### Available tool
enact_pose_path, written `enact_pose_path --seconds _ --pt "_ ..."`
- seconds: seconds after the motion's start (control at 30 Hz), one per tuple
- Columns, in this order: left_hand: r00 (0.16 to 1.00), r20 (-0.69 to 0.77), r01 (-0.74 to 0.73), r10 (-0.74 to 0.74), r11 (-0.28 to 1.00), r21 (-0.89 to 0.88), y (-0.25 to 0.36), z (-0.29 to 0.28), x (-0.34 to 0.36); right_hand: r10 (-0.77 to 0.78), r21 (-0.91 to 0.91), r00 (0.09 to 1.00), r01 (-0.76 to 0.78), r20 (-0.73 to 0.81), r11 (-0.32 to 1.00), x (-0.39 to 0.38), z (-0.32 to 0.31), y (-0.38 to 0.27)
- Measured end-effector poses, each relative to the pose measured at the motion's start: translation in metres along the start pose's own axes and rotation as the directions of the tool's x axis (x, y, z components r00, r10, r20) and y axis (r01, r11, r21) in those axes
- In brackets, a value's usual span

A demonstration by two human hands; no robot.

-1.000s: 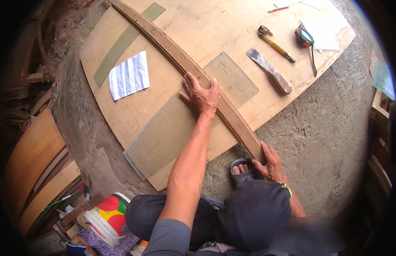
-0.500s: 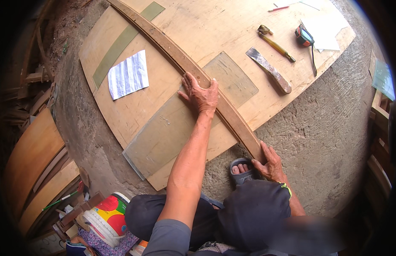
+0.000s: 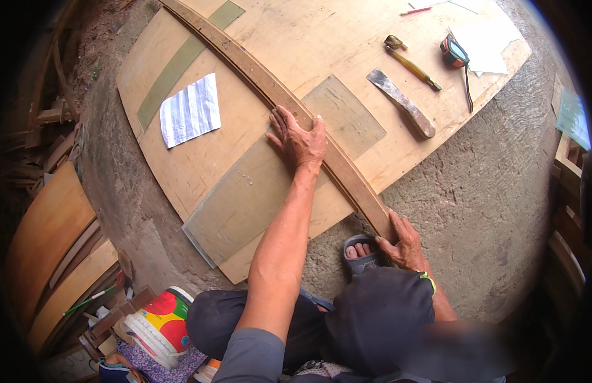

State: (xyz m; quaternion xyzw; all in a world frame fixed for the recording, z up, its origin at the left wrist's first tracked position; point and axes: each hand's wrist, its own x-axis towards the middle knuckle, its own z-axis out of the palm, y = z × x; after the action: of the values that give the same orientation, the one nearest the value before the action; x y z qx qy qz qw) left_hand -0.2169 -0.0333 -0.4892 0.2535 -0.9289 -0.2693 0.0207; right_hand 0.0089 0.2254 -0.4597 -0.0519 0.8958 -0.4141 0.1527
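Observation:
A long brown wooden strip [image 3: 353,188] lies diagonally over a glass pane [image 3: 235,198] on a plywood board [image 3: 308,38]. My left hand [image 3: 296,140] presses on the strip mid-length, gripping it with fingers over the left edge and thumb at the right. My right hand [image 3: 401,242] grips the strip's near end, past the board's edge. A striped paper [image 3: 190,110] and a greenish band of glass [image 3: 168,86] lie to the left. To the right lie a flat scraper blade [image 3: 400,102], a yellow-handled glass cutter [image 3: 412,62] and a tape measure [image 3: 454,52].
Concrete floor [image 3: 468,204] surrounds the board. Curved wooden panels [image 3: 50,242] lean at left, beside a colourful bucket [image 3: 162,319]. Timber and blue-tinted glass [image 3: 573,118] stand at far right. White paper [image 3: 487,48] and a red pencil [image 3: 416,11] lie on the board. My sandalled foot [image 3: 359,252] is below the strip.
Both hands keep their grip on the strip. The board and what lies on it appear very slightly shifted up and left in the picture.

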Motion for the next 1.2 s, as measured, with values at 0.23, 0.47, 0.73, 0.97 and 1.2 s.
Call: enact_pose_path --seconds 0.23,0.47,0.73,0.97,1.2 --pt "0.999 -0.005 -0.035 0.035 0.999 -0.003 -0.0036 0.0024 -0.0006 -0.003 0.004 1.0 0.003 -0.008 1.0 -0.0007 -0.0004 -0.0011" --pt "0.998 -0.015 -0.064 0.064 0.998 0.029 -0.0073 0.0051 0.0008 -0.006 -0.016 1.0 0.006 -0.009 1.0 -0.0006 -0.0003 -0.0013" --pt "0.998 0.0 -0.063 0.063 0.997 0.045 -0.0069 0.0024 -0.0005 -0.011 0.025 1.0 0.011 -0.006 1.0 0.0012 0.0005 -0.001" --pt "0.998 -0.02 -0.066 0.066 0.998 0.009 -0.0063 0.0035 0.0005 0.021 0.025 1.0 -0.021 0.004 0.999 0.0006 -0.0001 -0.0019" --pt "0.998 -0.015 -0.054 0.054 0.998 -0.031 -0.0048 0.0014 0.0001 0.005 0.018 1.0 -0.005 0.003 1.0 0.0006 0.0004 -0.0008"
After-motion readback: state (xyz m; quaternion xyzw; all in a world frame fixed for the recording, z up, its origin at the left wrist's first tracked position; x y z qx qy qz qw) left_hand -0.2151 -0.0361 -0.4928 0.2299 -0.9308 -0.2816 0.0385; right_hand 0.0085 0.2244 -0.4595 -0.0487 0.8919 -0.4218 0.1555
